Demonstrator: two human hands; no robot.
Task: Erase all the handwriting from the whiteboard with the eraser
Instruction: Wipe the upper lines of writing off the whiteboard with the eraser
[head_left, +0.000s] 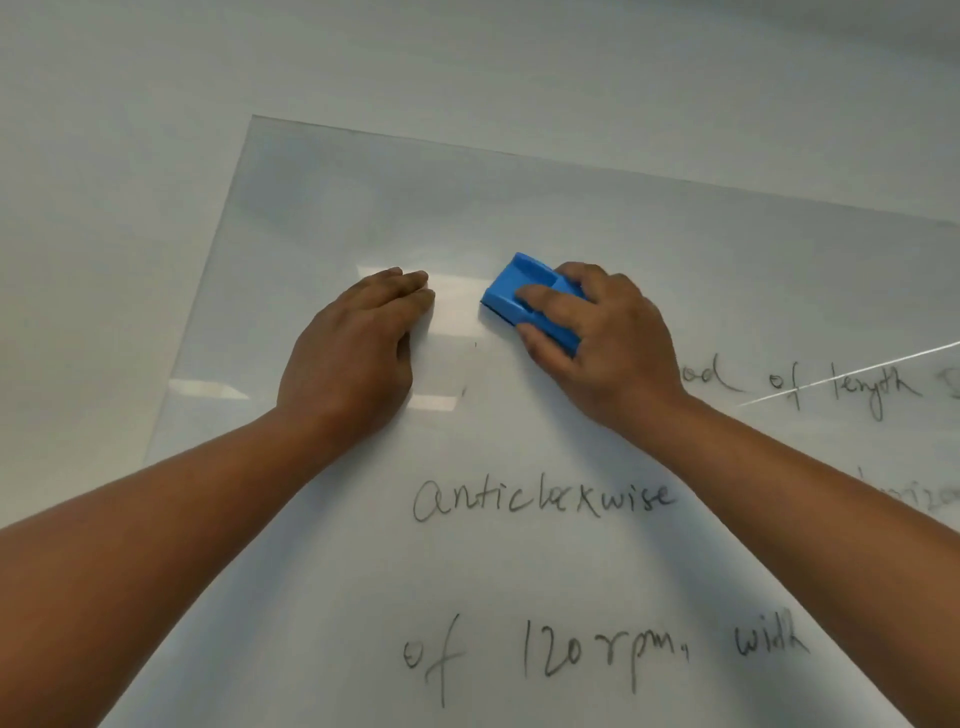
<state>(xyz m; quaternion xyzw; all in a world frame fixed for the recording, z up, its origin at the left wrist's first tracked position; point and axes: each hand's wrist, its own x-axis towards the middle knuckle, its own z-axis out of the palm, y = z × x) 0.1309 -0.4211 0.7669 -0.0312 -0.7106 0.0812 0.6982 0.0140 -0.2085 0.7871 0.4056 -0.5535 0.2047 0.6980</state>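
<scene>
The right hand (597, 338) held the blue eraser (530, 296) in a curled grip on the whiteboard (363, 197), its long axis slanting. Remaining handwriting (543, 501) lay nearer and rightward. The left hand (358, 343) pressed flat beside it.

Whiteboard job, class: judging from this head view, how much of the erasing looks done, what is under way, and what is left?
Done: the whiteboard is bare of writing above and between the hands. In hand: the right hand grips the blue eraser on the board, while the left hand rests flat on the sheet. Left: "of length", "anticlockwise" and "of 120 rpm, with". Most of the visible writing remains.
</scene>
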